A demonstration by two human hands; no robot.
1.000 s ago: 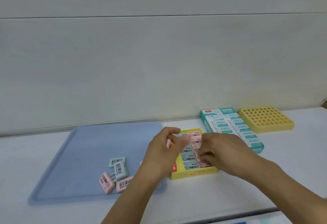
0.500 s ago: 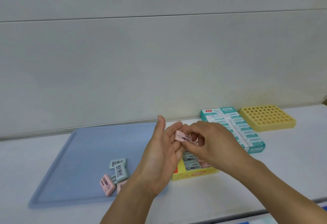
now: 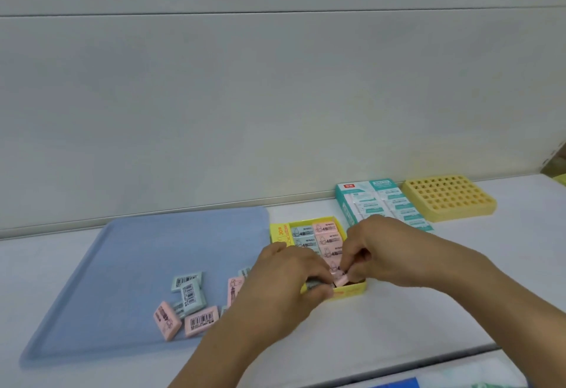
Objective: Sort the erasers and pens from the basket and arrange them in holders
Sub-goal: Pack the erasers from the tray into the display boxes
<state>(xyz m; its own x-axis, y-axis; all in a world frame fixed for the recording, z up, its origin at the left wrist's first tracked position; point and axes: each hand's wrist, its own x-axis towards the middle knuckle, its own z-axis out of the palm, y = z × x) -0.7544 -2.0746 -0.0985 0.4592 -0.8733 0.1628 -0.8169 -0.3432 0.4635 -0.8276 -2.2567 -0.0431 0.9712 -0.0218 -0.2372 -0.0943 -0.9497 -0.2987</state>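
The pink eraser (image 3: 341,280), lifted between both hands half a second ago, is now being pressed into the near end of the yellow box (image 3: 349,291) by the right hand (image 3: 386,249), which pinches it; that slot is nearly filled. The left hand (image 3: 284,277) curls round what looks like a grey eraser. About seven loose erasers (image 3: 188,295) remain on the blue tray (image 3: 122,249). Farther back: one teal box (image 3: 346,207), one yellow pen holder (image 3: 448,197).

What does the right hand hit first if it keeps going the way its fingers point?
The right hand points down-left with a pink eraser pinched in its fingertips. First contact would likely be the yellow box at its near end, or the left hand beside it; depth is unclear.
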